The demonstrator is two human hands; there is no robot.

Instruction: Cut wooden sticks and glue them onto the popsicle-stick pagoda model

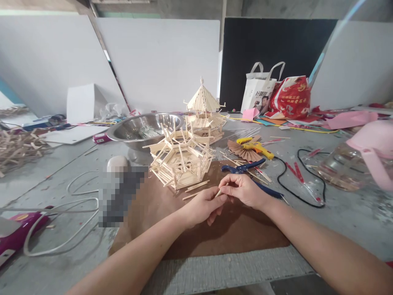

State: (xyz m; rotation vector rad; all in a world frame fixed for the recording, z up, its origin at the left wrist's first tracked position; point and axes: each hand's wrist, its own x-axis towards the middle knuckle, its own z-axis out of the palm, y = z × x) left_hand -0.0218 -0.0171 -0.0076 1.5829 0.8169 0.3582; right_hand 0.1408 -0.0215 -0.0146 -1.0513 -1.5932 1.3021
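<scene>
The person's left hand (204, 205) and right hand (245, 190) meet over the brown sheet (245, 231) spread on the tabletop (346, 219). Both pinch one thin stick (218, 193) between thumb and forefinger, other fingers curled; the stick's far end is partly covered, so its full length cannot be told. Two or three loose sticks (196, 191) lie near the left hand, at 10 o'clock. Toward 11 o'clock stands an open stick frame (183, 160), touched by neither hand; at 12 o'clock, behind it, is a roofed stick model (202, 100). A blue-handled tool (254, 164) rests just beyond the right hand at 1 o'clock, with the yellow glue gun (260, 150) further out.

The step in hand appears to be handling or adjusting this single stick, apart from the frame. The next move seems to call for a light, steady pinch and one hand freeing its end without snapping it.
</scene>
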